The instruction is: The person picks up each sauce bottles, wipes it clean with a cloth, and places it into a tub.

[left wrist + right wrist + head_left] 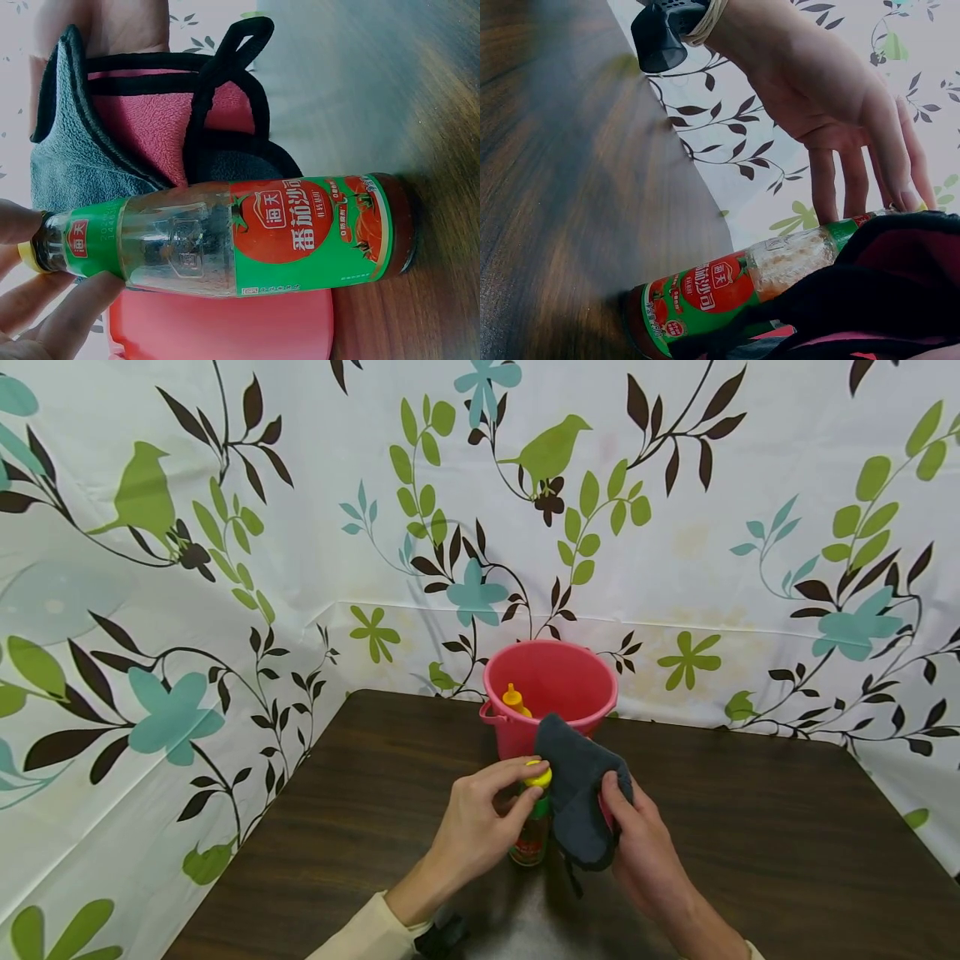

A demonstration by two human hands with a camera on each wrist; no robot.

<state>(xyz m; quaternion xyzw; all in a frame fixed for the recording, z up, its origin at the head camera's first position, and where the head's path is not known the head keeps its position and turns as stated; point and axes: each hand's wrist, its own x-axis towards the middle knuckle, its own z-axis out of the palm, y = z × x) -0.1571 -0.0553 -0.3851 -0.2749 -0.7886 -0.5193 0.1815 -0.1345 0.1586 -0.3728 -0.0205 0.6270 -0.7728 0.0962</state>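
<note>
A glass ketchup bottle [300, 236] with a green and red tomato label and a yellow cap [537, 774] is upright in front of the pink bucket. My left hand [476, 814] holds it at the cap and neck with thumb and fingers. Little sauce shows behind the clear middle of the glass. My right hand [648, 843] grips a folded cloth [581, 785], grey outside and pink inside with black edging and a loop, just right of the bottle. Part of the right hand's fingers is hidden behind the cloth.
The pink bucket [513, 741] stands at the back of the dark wooden table [750, 827]. A yellow nozzle-topped bottle [513, 699] leans inside it. A patterned curtain [300, 568] with leaves and birds hangs behind and to the left of the table.
</note>
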